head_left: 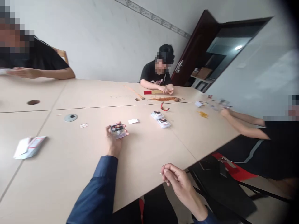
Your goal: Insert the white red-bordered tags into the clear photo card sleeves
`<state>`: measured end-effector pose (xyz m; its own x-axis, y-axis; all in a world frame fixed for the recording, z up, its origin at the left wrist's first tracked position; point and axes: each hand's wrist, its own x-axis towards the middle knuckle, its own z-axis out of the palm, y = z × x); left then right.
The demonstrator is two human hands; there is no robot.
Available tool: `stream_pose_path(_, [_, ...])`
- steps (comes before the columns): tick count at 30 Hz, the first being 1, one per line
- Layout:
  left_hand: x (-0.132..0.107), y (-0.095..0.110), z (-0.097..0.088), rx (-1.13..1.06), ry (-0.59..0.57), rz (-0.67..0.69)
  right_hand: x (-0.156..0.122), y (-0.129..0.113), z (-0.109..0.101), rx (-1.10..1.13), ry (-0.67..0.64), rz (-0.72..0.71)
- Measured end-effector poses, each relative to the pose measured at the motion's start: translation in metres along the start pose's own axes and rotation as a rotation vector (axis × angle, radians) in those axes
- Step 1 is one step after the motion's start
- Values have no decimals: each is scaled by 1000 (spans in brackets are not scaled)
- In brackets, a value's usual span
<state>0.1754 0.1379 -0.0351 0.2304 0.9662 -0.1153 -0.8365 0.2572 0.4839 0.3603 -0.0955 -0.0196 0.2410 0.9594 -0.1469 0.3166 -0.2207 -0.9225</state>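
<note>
Left hand (pixel 114 140) curled, gripping card deck (pixel 118 131) over table (pixel 70 161) — two card stacks (pixel 160 120) lie right of deck, squared. Right hand (pixel 177 183) pinched closed on thin white sliver (pixel 160 173) — nearer camera than deck.

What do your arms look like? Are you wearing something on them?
Both arms wear long navy-blue sleeves: the left sleeve shows plainly, and the right sleeve only at the picture's bottom edge. The left hand and right hand are bare, without gloves.
</note>
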Motion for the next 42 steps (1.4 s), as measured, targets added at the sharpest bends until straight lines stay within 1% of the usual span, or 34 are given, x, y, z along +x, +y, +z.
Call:
stream_pose_path(2, [0,-2,1,27,13,4,27,-14,9,-18,-61,-51])
stream_pose_path(3, [-1,-3,1,35,19,-1,43,-21,14,-38,-70,-82])
stream_pose_path(6, [0,-9,2,79,-16,-37,97,-43,33,-71,-55,-222])
stream_pose_path(8, [0,-13,3,122,-40,-18,131,-54,47,-76,-24,-331])
stream_pose_path(9, [1,-15,4,140,-46,-23,146,-58,55,-77,-15,-384])
stream_pose_path(11, [1,-18,5,144,6,11,170,-59,67,-68,-2,-489])
stream_pose_path(13, [1,-18,7,146,47,25,184,-55,76,-61,26,-589])
stream_pose_path(15, [1,-18,8,151,65,40,190,-49,80,-81,84,-673])
stream_pose_path(18, [3,-19,11,144,103,97,190,-43,80,-157,170,-773])
stream_pose_path(20, [3,-19,13,131,140,123,189,-43,79,-202,180,-828])
stream_pose_path(23, [2,-18,16,148,130,96,191,-46,78,-232,134,-873])
stream_pose_path(28, [3,-16,14,210,94,98,191,-49,78,-255,108,-829])
stream_pose_path(31, [3,-17,13,251,97,124,188,-51,78,-262,88,-798])
stream_pose_path(37, [2,-19,16,275,66,120,183,-55,83,-251,36,-764])
stream_pose_path(42, [1,-20,18,288,79,109,181,-54,88,-234,25,-690])
